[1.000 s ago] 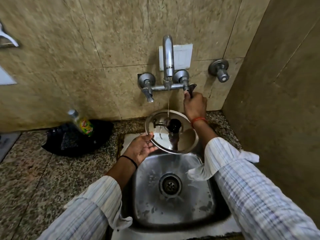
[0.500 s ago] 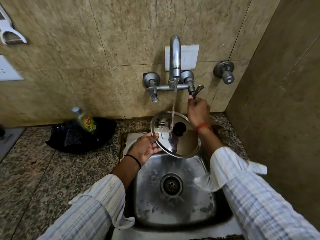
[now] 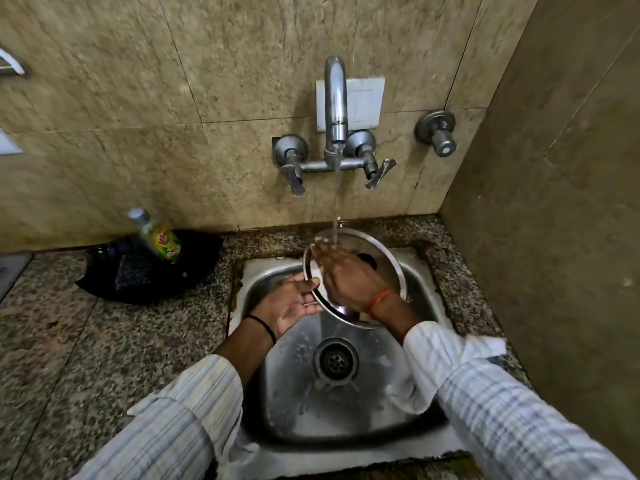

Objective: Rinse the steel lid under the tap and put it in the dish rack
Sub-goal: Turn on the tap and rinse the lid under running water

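Water runs in a thin stream from the curved chrome wall tap (image 3: 335, 98) onto the round steel lid with a black knob (image 3: 389, 271), landing near the lid's far rim. Lid is held tilted over the far half of the square stainless steel sink (image 3: 429, 306), above the basin and not touching it as far as can be seen.

Left hand (image 3: 294, 304): palm up, fingers curled round the lid's left rim, thumb on top of the edge. Thin black band on that wrist.

Right hand (image 3: 349, 277): flat, fingers straight and laid across the lid's face, fingertips close to where the stream falls. It grips nothing. Orange thread on that wrist. Both arms in pale striped sleeves.

Sink drain (image 3: 335, 362) lies uncovered, nearer the person than the lid.

Speckled granite table (image 3: 86, 341) surrounds the sink. On it, well left of the sink against the beige tiled wall, a black plastic tray (image 3: 114, 282) with a small clear bottle bearing a green and yellow label (image 3: 159, 237) leaning in it.
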